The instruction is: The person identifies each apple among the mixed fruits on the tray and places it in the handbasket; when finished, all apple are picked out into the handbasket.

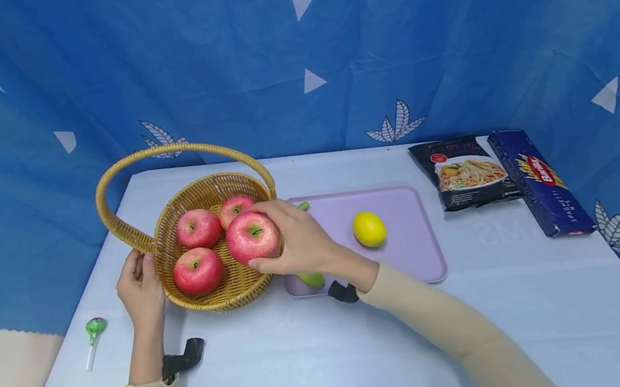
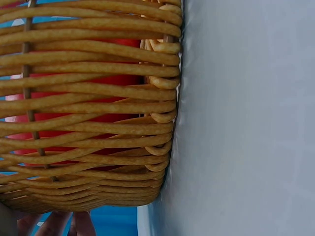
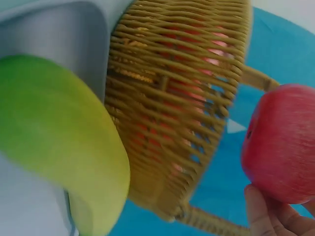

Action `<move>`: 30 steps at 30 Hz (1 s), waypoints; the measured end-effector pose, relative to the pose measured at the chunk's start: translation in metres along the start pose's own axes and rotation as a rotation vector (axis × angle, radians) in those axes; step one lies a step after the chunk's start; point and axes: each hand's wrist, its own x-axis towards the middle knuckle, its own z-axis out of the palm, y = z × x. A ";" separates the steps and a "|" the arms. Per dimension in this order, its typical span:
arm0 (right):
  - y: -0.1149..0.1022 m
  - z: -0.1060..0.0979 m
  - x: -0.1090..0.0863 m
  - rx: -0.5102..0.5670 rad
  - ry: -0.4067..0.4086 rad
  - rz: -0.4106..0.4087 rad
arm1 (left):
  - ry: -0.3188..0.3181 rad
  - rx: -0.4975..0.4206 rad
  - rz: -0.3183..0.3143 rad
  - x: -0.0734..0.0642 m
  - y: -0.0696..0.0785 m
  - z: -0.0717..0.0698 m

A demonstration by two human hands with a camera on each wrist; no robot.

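Note:
A wicker basket [image 1: 230,305] with a tall arched handle stands on the left part of the table. Inside it lie three red apples [image 1: 198,271]. My right hand [image 1: 300,238] holds another red apple [image 1: 253,236] above the basket's right side; in the right wrist view this apple [image 3: 283,142] is raised past the rim. At the basket's left side, by the foot of the handle, my left hand [image 1: 142,293] grips the basket. Fingertips [image 2: 56,223] of that hand show at the lower left of the left wrist view, partly hidden by the weave.
Right of the basket lies a lilac tray [image 1: 409,265] with a lemon [image 1: 369,229] and a curved green-yellow fruit [image 3: 64,128], partly hidden by my right hand. Further right are a black noodle packet [image 1: 464,173] and a blue spaghetti box [image 1: 540,181]. A green lollipop [image 1: 95,327] lies at left.

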 end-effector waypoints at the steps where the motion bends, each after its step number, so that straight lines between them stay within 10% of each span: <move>1: 0.000 0.004 0.003 -0.023 -0.010 -0.003 | 0.001 -0.003 0.000 0.000 0.000 0.000; 22: 0.011 0.056 0.026 -0.521 -0.137 -0.016 | 0.001 0.008 -0.008 0.000 0.002 0.000; 30: 0.014 0.063 0.029 -0.560 -0.155 -0.012 | 0.007 0.009 0.007 0.001 0.001 0.000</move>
